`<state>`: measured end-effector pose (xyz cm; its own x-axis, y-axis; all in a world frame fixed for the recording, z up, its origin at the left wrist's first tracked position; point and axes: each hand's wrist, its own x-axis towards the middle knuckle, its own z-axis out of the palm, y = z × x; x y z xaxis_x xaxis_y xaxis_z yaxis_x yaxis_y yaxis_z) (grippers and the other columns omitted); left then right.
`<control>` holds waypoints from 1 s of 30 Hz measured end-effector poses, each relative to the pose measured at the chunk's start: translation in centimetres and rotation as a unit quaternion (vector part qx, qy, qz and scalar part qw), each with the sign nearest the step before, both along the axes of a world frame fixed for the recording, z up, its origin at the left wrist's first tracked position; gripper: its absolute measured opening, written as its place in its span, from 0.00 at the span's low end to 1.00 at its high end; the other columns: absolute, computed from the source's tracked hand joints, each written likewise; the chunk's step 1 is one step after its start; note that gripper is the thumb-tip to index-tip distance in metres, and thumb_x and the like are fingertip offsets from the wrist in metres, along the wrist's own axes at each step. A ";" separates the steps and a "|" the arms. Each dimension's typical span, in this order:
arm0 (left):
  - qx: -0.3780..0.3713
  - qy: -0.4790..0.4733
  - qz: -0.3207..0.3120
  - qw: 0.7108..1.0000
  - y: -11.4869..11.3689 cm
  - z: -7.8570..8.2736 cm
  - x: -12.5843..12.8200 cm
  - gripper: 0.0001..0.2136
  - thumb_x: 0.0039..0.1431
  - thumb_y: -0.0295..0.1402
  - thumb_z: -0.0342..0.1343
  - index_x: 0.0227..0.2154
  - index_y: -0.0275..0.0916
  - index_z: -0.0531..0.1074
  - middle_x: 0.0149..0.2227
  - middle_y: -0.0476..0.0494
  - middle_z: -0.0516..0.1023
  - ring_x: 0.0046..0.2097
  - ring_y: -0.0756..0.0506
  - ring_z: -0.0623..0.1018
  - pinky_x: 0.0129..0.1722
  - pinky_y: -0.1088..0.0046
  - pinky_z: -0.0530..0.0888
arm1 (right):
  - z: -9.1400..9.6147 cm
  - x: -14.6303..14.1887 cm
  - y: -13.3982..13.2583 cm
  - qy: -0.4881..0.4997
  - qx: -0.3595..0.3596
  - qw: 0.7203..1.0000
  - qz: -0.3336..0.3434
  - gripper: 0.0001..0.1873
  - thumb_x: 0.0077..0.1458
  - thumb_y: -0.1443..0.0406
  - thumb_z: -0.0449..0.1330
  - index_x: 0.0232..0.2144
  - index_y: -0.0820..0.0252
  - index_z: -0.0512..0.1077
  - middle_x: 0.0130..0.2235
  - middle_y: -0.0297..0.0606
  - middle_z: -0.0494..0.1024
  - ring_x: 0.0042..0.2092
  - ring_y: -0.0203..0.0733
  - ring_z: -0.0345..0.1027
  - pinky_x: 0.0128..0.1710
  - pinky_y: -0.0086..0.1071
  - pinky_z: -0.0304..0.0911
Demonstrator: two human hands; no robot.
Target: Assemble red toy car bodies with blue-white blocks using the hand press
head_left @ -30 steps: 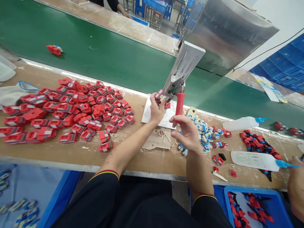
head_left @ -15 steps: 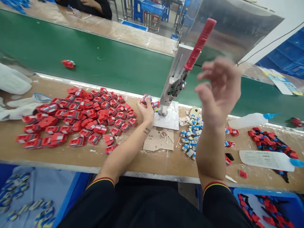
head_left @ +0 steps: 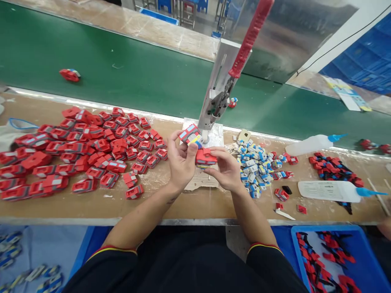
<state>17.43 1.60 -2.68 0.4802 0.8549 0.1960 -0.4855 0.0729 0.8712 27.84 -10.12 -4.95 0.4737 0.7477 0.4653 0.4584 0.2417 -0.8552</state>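
Observation:
In front of the press, my left hand (head_left: 181,165) is closed round a red toy vehicle part (head_left: 188,133) with light-blue window patches and a yellow and blue end. Just below it, my right hand (head_left: 227,167) pinches a second red toy part (head_left: 206,157), its thumb underneath and fingers on top. The two parts are close together; whether they touch is hard to tell. Behind my hands stands the hand press (head_left: 210,97) with its long red handle (head_left: 250,40) raised. Its metal base plate (head_left: 218,131) is partly hidden by my hands and the part.
Many red parts (head_left: 88,146) lie heaped on the left. On the right are small white-and-blue parts (head_left: 252,167), two glue bottles (head_left: 328,191) and red-and-black pieces (head_left: 334,169). A green conveyor belt (head_left: 137,77) runs behind, carrying a few parts. Blue bins (head_left: 363,240) sit below the front edge.
My right hand has come down from beside the red handle and now grips a red part near my left hand. The parts have moved off the press plate towards me. The view has shifted.

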 end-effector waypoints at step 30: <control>-0.081 0.003 -0.052 0.995 5.1 -4.9 -0.3 0.29 0.51 0.52 0.78 0.50 0.49 0.72 0.34 0.51 0.85 0.30 0.48 0.85 0.29 0.77 0.77 | -0.1 19.6 -1.0 -0.177 -0.362 0.879 -0.256 0.33 0.70 0.67 0.46 0.74 0.61 0.56 0.67 0.58 0.73 0.59 0.53 0.75 0.57 0.48 0.74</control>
<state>17.11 6.69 -7.58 0.5689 0.8205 0.0558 -0.4622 0.2629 0.8469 47.42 -11.12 -5.03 0.7549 0.6402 0.1420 0.6178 -0.6217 -0.4815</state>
